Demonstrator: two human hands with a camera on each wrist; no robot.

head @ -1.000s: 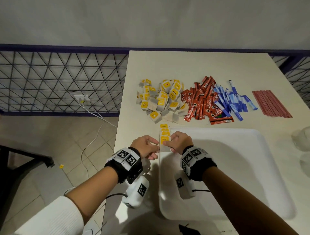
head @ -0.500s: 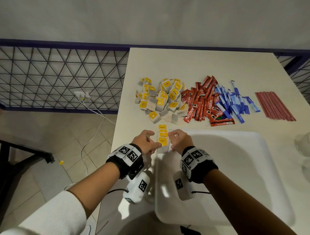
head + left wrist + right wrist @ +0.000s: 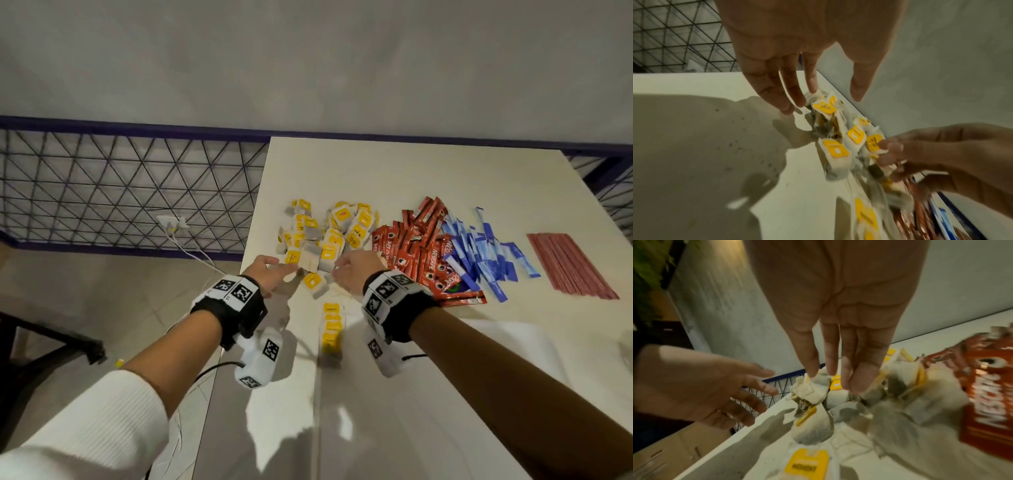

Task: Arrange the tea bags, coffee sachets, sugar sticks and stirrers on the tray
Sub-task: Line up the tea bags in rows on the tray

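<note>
Fingers of left hand (image 3: 265,276) straight and spread, tips just touching heap of yellow-tagged white paper tea bags (image 3: 329,236) at its 8 o'clock edge, gripping nothing. Right hand (image 3: 356,274) at heap's 5 o'clock, fingers (image 3: 857,369) extended downward onto a crumpled bag; whether pinched, cannot tell, thumb hidden. Short row of yellow-tagged tea bags (image 3: 331,327) at 6 o'clock on far-left corner of white plastic tray (image 3: 513,342), lower end blurred. Red coffee sachets (image 3: 418,246), blue sugar sticks (image 3: 486,253), reddish-brown stirrers (image 3: 568,267) toward 3 o'clock on cream table (image 3: 411,171); sachets partly hidden behind right wrist.
</note>
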